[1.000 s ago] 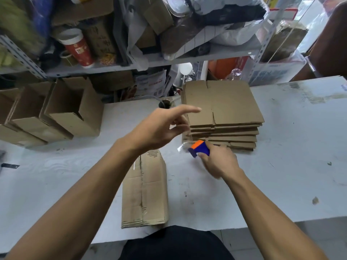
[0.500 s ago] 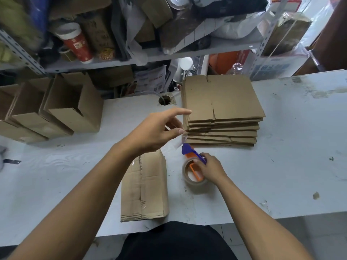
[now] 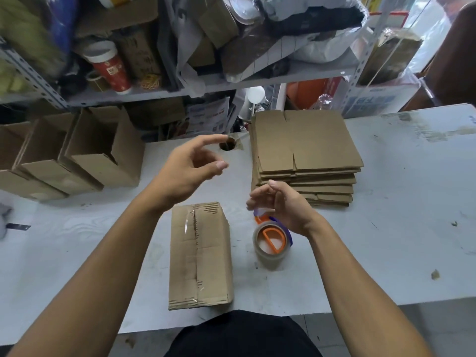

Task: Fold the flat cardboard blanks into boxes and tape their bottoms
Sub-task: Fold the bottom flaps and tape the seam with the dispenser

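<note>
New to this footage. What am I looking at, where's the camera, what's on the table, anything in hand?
No robot here: a person folds and tapes boxes bare-handed. The one camera sits on their head, looking forward and down.

On the white table: a folded box lying near the person with clear tape along its seam, a tape dispenser beside it on the right, a stack of flat cardboard blanks further back, and finished boxes with open tops at the left.

The left hand and right hand are above the table, fingers relaxed, holding nothing. The right is just over the dispenser.

Taped brown box (image 3: 200, 256) lies flat beside tape dispenser (image 3: 273, 240); stacked flat blanks (image 3: 306, 150) behind
</note>
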